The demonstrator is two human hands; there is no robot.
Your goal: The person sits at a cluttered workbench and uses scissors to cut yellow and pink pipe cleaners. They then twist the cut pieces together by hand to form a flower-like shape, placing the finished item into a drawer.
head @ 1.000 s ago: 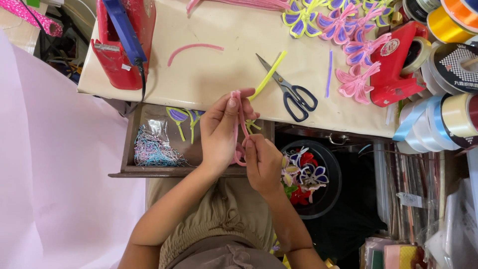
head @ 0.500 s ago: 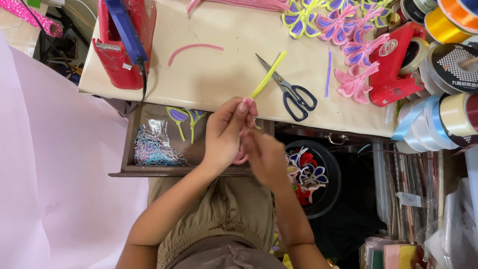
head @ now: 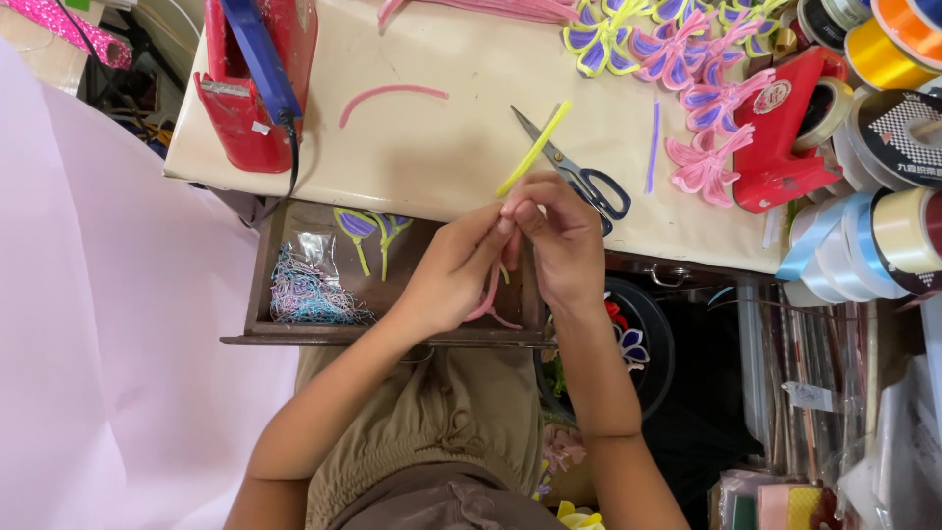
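Both my hands were pinched nearly closed on a soft pink strip [head: 488,294], left hand [head: 449,275] and right hand [head: 559,240] meeting fingertip to fingertip over the open drawer [head: 294,339] at the tabletop [head: 432,147] edge. The strip hung down from my fingers, curling, long axis roughly vertical. Scissors [head: 579,177] lay just beyond my knuckles.
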